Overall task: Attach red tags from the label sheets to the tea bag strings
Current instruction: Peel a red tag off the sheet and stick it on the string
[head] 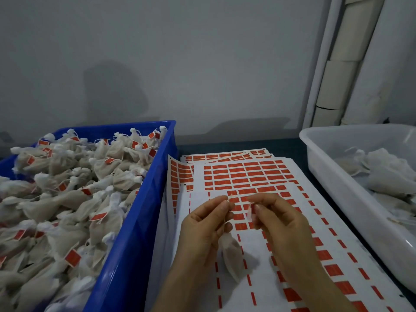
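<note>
In the head view, the left hand is raised over the label sheets. Its thumb and forefinger pinch the string just below its free end, with the other fingers loosely curled. The tea bag hangs from that string toward 6 o'clock, between the two wrists and clear of the paper.

At 3 o'clock of the left fingertips, and near them but not touching, the right hand pinches a small tag between thumb and forefinger. The tag is turned nearly edge-on, so its red face barely shows.

The sheets fan out under both hands and on toward 12 o'clock. The rows nearest the hands are partly stripped.

At 9 o'clock a blue crate is heaped with tagged bags. At 3 o'clock a white tub holds untagged bags.

The bag looks very light, soft and limp, so it will probably swing on any quick move. It is best steered by the string and not by its body. The string is thin and slack, so a pinch close to its tip should keep the end from wandering. The tag is probably flimsy and sticky on one side. It should be held by its edges only, because it could fold onto itself or cling to a fingertip before the string lies across it.
</note>
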Demonstrator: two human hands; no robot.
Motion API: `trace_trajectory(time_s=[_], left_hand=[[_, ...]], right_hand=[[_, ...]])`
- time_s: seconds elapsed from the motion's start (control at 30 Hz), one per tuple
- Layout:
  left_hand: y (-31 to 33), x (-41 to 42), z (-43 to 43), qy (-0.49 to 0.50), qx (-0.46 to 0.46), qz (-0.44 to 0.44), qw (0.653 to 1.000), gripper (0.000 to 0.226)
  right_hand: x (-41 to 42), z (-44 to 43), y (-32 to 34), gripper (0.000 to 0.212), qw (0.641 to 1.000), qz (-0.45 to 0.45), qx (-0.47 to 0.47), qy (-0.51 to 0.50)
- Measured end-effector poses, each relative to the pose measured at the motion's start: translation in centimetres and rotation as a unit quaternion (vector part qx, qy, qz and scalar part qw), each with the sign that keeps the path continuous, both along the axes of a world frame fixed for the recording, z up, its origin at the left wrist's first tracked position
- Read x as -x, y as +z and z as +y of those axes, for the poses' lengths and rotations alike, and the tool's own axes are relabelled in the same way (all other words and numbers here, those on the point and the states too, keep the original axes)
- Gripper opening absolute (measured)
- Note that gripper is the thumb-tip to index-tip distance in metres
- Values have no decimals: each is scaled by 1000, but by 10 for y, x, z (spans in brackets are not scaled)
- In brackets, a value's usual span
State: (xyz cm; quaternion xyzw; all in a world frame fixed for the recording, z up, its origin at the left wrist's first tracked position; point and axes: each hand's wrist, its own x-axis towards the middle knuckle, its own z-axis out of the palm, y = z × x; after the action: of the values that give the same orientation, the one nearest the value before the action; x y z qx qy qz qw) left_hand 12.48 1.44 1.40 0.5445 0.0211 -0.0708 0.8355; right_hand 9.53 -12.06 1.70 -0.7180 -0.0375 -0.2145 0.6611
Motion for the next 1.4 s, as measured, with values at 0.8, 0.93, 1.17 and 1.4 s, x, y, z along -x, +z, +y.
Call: trace_trajectory(time_s=[0.8,0.93,1.17,1.4], left_hand=[[-2,5,-1,-90,56,13,994,32],[-4,4,-2,-95,53,8,994,26],[-4,6,-3,-92,21,-11,995,20],[-2,8,-4,-93,13,-26,995,17]], right_hand=[[4,12,1,28,997,29,-50,54],[4,11,0,30,997,24,-44,55],[4,12,1,33,997,13,-42,61],[3,10,-3,27,997,3,-46,64]])
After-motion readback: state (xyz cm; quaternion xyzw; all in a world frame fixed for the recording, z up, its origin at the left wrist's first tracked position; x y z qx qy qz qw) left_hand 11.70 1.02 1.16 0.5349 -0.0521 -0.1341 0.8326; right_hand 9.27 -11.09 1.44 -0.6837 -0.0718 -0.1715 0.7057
